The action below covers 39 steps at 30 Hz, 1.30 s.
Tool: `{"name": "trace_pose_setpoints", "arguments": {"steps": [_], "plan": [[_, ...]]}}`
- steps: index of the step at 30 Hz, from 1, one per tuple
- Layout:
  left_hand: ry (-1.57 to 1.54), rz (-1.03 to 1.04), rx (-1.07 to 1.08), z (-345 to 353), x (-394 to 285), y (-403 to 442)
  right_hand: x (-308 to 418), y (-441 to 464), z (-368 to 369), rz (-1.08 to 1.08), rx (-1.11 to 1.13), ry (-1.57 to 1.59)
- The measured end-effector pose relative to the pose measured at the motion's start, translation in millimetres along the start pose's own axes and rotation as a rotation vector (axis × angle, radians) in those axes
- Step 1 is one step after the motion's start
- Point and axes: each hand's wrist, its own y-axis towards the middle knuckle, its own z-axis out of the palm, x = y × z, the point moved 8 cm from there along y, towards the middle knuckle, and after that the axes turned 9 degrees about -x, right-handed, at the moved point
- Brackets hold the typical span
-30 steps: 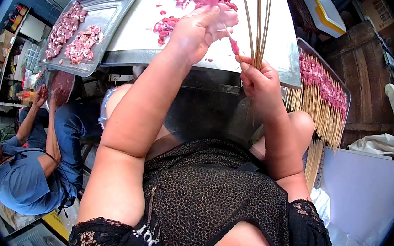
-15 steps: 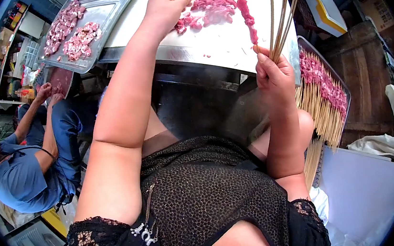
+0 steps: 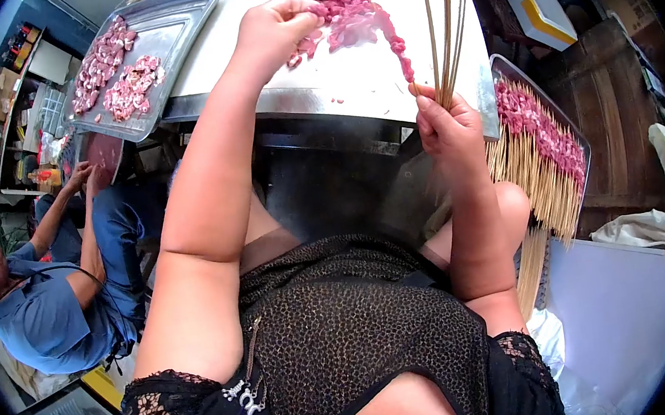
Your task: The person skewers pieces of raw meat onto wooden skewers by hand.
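My right hand (image 3: 451,124) is closed round several bare bamboo skewers (image 3: 447,41), which point up and away from me. The same hand grips the lower end of a skewer threaded with raw meat (image 3: 399,50), leaning left over the white tabletop. At its upper end, this skewer meets the edge of a pile of raw meat pieces (image 3: 343,0); its tip cannot be made out there. My left hand (image 3: 275,31) is at the pile's left side, thumb and fingers pinched on a small piece of meat (image 3: 317,11), partly hidden by the fingers.
A metal tray (image 3: 166,91) with two heaps of cut meat overlaps the table's left side. To my right, another tray (image 3: 574,113) holds rows of finished meat skewers (image 3: 540,137). A white and yellow box (image 3: 534,4) lies behind it. A person (image 3: 43,311) in blue sits at left.
The meat skewer in my right hand has tilted left, its upper end now at the pile. My left hand has gone from a curled fist to a pinch beside the meat. The view has shifted slightly.
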Motion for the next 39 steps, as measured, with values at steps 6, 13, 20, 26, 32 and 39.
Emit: {"name": "trace_pose_setpoints", "arguments": {"steps": [6, 13, 20, 26, 32, 39], "plan": [[-0.899, -0.296, 0.069, 8, -1, -9, -11, -3, 8, -0.015, 0.071, -0.121], [-0.924, -0.294, 0.068, 17, -6, -13, -15, -1, 10, -0.086, 0.074, -0.159], [-0.983, -0.245, -0.131, -1, 5, -1, -15, -3, 9, -0.088, 0.040, -0.232], [-0.934, -0.240, -0.058, 1, 1, -5, -14, -4, 11, -0.100, 0.059, -0.237], [-0.949, -0.203, -0.068, -3, -2, -4, -15, -4, 11, -0.097, 0.049, -0.255], [-0.877, -0.196, -0.051, -5, -7, -7, -9, -3, 7, -0.101, 0.050, -0.362]]}}
